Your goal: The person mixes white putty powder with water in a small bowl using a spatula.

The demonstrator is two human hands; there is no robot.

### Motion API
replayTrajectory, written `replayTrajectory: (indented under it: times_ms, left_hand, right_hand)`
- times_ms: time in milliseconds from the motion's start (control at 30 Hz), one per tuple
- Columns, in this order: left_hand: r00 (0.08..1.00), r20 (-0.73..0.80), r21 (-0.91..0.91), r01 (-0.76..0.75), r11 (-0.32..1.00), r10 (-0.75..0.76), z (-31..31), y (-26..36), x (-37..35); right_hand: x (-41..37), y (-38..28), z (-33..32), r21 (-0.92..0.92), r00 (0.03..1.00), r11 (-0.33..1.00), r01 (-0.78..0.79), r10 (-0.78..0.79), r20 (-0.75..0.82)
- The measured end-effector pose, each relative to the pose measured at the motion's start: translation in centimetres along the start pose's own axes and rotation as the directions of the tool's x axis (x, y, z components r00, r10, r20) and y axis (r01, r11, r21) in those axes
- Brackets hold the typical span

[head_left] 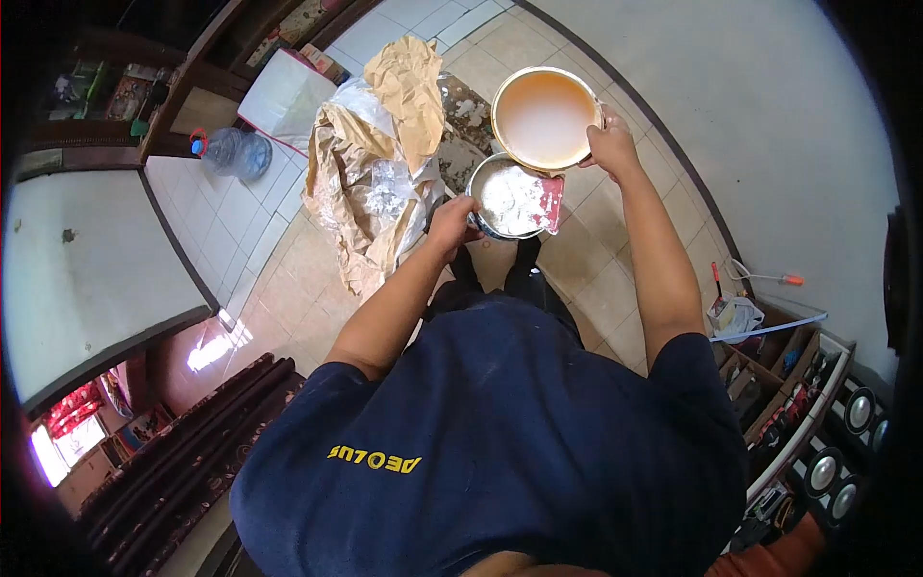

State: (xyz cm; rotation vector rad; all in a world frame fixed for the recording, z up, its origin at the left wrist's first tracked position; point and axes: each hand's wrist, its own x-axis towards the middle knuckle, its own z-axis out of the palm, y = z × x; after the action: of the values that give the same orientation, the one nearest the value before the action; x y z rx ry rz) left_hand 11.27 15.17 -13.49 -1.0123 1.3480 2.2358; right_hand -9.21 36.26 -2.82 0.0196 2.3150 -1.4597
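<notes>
My left hand point(454, 226) is closed on the near-left rim of a small round tin point(505, 192) that contains white powder. At the tin's right side is a flat red scraper point(553, 200), smeared with white. My right hand point(611, 144) grips the right rim of a larger round tub point(544, 117), thumb over the edge. The tub has a cream rim, an orange-tan inside wall and cloudy whitish liquid. In this view its lower rim overlaps the far edge of the tin. Both containers are in front of my body, above my feet.
A crumpled brown paper sack point(361, 183) with clear plastic lies left of the tin, beside a white-stained board point(466, 120). Farther left are a large water bottle point(233, 154) and a wooden shelf. A white wall curves along the right, above a wooden tool rack point(788, 385).
</notes>
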Motion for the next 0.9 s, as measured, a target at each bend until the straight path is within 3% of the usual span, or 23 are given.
replayTrajectory:
  times_ms: [467, 900]
  left_hand:
    - [0.996, 0.015, -0.012, 0.084, 0.996, -0.083, -0.1, 1.1, 0.8]
    - [0.999, -0.013, 0.048, 0.031, 0.998, -0.03, 0.5, 2.3, -0.4]
  right_hand:
    - [-1.6, -0.6, -0.3, -0.062, 0.997, 0.998, 0.007, -0.011, -0.071]
    - [-2.2, -1.2, -0.5, -0.195, 0.995, 0.979, 0.062, -0.076, -0.064]
